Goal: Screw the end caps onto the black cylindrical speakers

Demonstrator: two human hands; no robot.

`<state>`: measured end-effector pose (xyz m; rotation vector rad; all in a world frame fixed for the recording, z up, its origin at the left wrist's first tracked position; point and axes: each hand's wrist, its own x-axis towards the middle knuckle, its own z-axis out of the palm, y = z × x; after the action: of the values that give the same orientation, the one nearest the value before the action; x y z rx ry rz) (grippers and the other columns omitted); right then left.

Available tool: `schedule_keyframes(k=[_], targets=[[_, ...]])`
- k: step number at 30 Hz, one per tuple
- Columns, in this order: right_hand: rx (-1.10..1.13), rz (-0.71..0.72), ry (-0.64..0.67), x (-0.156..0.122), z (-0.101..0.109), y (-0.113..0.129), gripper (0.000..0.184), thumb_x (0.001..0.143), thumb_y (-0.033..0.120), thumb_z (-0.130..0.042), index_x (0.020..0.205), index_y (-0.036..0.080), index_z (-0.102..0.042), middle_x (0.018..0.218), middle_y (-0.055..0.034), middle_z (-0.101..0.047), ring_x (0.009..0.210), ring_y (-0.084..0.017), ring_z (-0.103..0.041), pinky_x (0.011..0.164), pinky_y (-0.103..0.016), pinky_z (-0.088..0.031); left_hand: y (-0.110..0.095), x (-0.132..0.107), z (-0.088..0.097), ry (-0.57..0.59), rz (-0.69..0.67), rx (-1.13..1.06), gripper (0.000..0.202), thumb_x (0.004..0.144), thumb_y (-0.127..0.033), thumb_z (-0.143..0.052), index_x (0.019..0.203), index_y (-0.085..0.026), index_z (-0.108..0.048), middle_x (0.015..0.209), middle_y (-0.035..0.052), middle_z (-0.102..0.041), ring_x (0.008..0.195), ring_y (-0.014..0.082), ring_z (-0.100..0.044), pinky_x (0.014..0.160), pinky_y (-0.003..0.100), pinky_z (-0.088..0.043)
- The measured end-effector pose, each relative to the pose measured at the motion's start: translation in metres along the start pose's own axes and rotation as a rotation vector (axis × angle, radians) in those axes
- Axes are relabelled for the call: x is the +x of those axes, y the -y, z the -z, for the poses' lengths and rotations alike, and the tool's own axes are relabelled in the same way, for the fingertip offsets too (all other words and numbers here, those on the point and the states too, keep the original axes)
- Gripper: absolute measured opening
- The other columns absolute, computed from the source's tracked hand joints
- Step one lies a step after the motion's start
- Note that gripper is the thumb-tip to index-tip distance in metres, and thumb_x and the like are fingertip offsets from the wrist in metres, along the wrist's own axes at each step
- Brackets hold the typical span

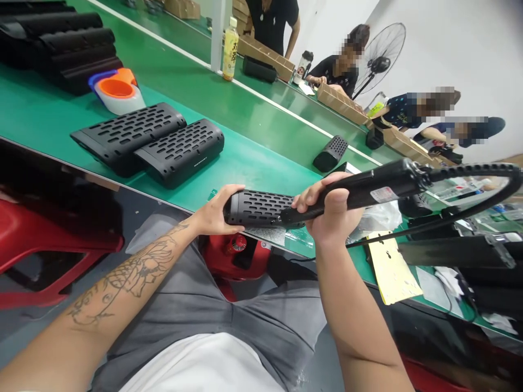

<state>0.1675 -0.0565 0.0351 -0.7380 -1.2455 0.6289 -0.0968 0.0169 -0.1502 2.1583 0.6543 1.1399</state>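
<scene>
Slotted housing [261,204] runs left to right, left grip [213,212] clasping its end.

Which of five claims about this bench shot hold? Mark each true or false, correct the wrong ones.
1. The right hand holds a black corded tool. True.
2. The left hand holds the tape dispenser. False: the left hand grips one end of a perforated housing.
3. A yellow-labelled bottle stands beside the white post. True.
4. The fan is at the lower left of the picture. False: the fan is at the upper right.
5. The yellow sheet lies right of the held housing in the picture. True.
</scene>
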Motion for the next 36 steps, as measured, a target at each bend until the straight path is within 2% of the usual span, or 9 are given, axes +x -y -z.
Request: schedule_keyframes(k=[8, 13, 16, 22, 28, 31, 33, 36], targets=[[-0.071, -0.086, 0.029, -0.005, -0.005, -0.001, 0.066, 0.089, 0.082, -0.108, 0.100, 0.031, -0.067, 0.063, 0.0114, -0.066, 0.046, -0.014, -0.060, 0.052, -0.032, -0.063, -0.008, 0.003, 0.000, 0.025, 0.097, -0.001, 0.121, 0.084, -0.051, -0.112, 0.187, -0.027, -0.054, 0.181, 0.0219, -0.067, 0.171, 0.0495, -0.069, 0.149, 0.064, -0.058], [-0.020, -0.112, 0.141, -0.005, -0.001, -0.004, 0.061, 0.091, 0.072, -0.111, 0.095, 0.031, -0.065, 0.062, 0.0119, -0.065, 0.046, -0.012, -0.059, 0.052, -0.029, -0.062, -0.010, 0.003, 0.001, 0.030, 0.131, 0.019, 0.121, 0.081, -0.048, -0.113, 0.185, -0.028, -0.055, 0.179, 0.0206, -0.069, 0.169, 0.0492, -0.071, 0.147, 0.063, -0.060], [-0.016, -0.128, 0.198, -0.004, 0.003, -0.005, 0.063, 0.092, 0.072, -0.110, 0.091, 0.031, -0.063, 0.061, 0.0117, -0.064, 0.046, -0.013, -0.059, 0.052, -0.030, -0.062, -0.011, 0.003, 0.002, 0.037, 0.146, 0.030, 0.120, 0.081, -0.049, -0.112, 0.185, -0.027, -0.055, 0.179, 0.0202, -0.069, 0.168, 0.0489, -0.071, 0.146, 0.062, -0.060], [0.017, -0.175, 0.237, -0.007, 0.006, -0.012, 0.062, 0.090, 0.066, -0.111, 0.083, 0.029, -0.061, 0.059, 0.0109, -0.064, 0.046, -0.012, -0.059, 0.053, -0.030, -0.058, -0.013, 0.003, 0.005, 0.026, 0.135, 0.048, 0.116, 0.084, -0.051, -0.110, 0.182, -0.026, -0.055, 0.176, 0.0200, -0.071, 0.165, 0.0478, -0.073, 0.145, 0.062, -0.061], [0.011, -0.215, 0.249, -0.014, 0.004, -0.021, 0.066, 0.087, 0.076, -0.110, 0.084, 0.029, -0.063, 0.059, 0.0100, -0.066, 0.048, -0.014, -0.063, 0.054, -0.031, -0.059, -0.010, -0.001, 0.007, 0.023, 0.139, 0.086, 0.112, 0.086, -0.054, -0.107, 0.180, -0.029, -0.053, 0.174, 0.0191, -0.072, 0.162, 0.0477, -0.075, 0.142, 0.064, -0.063], [0.015, -0.195, 0.253, -0.013, 0.007, -0.017, 0.064, 0.088, 0.075, -0.110, 0.084, 0.029, -0.066, 0.059, 0.0076, -0.070, 0.049, -0.016, -0.067, 0.053, -0.031, -0.060, -0.011, -0.002, 0.009, 0.036, 0.129, 0.112, 0.109, 0.090, -0.055, -0.105, 0.181, -0.029, -0.052, 0.174, 0.0189, -0.071, 0.159, 0.0463, -0.077, 0.138, 0.063, -0.066], [0.006, -0.167, 0.180, -0.005, 0.023, -0.009, 0.060, 0.090, 0.074, -0.109, 0.088, 0.028, -0.069, 0.060, 0.0075, -0.071, 0.049, -0.017, -0.069, 0.055, -0.033, -0.064, -0.012, -0.002, 0.010, 0.045, 0.134, 0.136, 0.108, 0.090, -0.054, -0.104, 0.182, -0.030, -0.051, 0.173, 0.0183, -0.071, 0.157, 0.0455, -0.078, 0.135, 0.061, -0.069], [-0.131, -0.078, -0.135, 0.019, 0.074, 0.001, 0.057, 0.092, 0.074, -0.107, 0.101, 0.029, -0.073, 0.062, 0.0114, -0.069, 0.048, -0.015, -0.066, 0.058, -0.033, -0.067, -0.012, 0.002, 0.008, 0.056, 0.117, 0.147, 0.108, 0.089, -0.050, -0.105, 0.181, -0.031, -0.052, 0.172, 0.0186, -0.071, 0.157, 0.0458, -0.078, 0.133, 0.060, -0.069]])
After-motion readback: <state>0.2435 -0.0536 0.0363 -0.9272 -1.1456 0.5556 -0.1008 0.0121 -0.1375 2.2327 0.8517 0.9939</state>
